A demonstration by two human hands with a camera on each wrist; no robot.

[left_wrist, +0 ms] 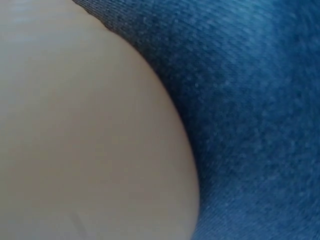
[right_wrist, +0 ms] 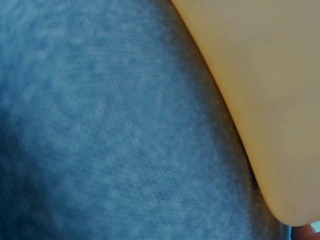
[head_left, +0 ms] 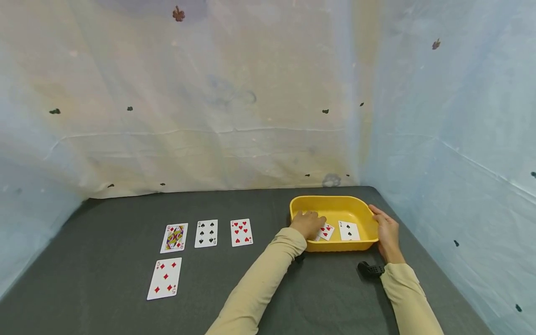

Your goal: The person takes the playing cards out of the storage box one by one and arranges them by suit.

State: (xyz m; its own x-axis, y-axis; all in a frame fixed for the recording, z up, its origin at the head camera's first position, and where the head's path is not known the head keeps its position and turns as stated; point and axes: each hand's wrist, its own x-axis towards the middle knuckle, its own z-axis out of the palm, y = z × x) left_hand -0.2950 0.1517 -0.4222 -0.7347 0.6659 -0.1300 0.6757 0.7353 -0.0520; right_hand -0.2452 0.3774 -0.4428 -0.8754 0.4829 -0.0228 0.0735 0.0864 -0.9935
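A yellow tray (head_left: 335,201) stands at the back right of the dark table. Inside it lie a red hearts card (head_left: 327,231) and a black spades card (head_left: 349,231). My left hand (head_left: 308,223) reaches over the tray's left rim, and its curled fingers come down on the left edge of the hearts card. My right hand (head_left: 387,230) grips the tray's right rim. Both wrist views are filled by the tray's wall (left_wrist: 90,130) (right_wrist: 270,90) seen close up against the table cloth (left_wrist: 260,100); neither shows a hand.
Three cards lie face up in a row left of the tray: a face card (head_left: 174,237), a spades card (head_left: 206,233) and a seven of hearts (head_left: 241,232). A five of diamonds (head_left: 164,278) lies nearer to me. Pale sheeting walls the back and right.
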